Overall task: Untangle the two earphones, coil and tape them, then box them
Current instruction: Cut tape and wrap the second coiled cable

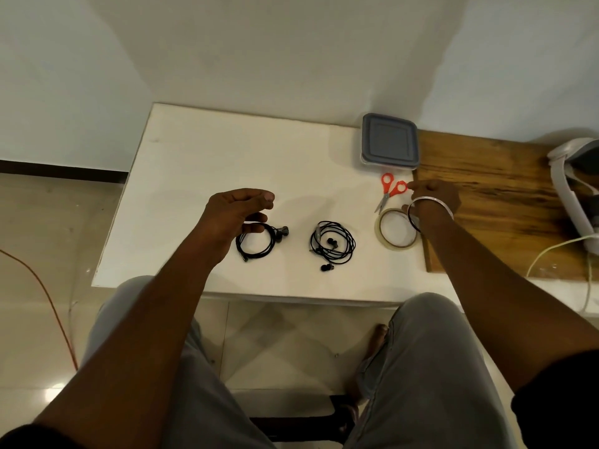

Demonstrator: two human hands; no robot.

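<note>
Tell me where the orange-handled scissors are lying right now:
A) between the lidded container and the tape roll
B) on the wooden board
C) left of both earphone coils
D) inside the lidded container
A: the orange-handled scissors lie on the white table, with the lidded container behind them and the tape roll in front.

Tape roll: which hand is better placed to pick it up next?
Right, probably: the right hand is beside the tape roll, while the left hand hovers over the left earphone coil.
</note>
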